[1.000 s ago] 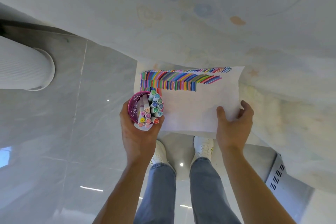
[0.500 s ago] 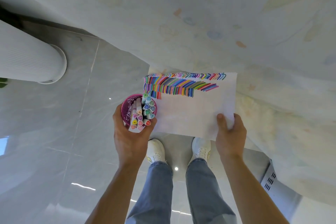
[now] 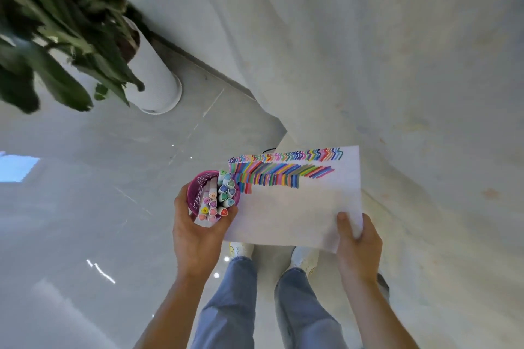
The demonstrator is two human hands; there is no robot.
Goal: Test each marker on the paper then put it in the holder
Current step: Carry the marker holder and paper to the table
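The left hand [image 3: 195, 235] grips the holder [image 3: 195, 187] from below, fingers curled round its wall, with the markers [image 3: 221, 198] standing cap-up inside. The right hand [image 3: 358, 246] pinches the near right corner of the paper [image 3: 292, 215], thumb on top. The paper spans the 2 hands, its left edge at the holder and its far edge at the covered table [image 3: 397, 65]; floor [image 3: 85, 207] extends left to the pot [image 3: 153, 79], well apart.
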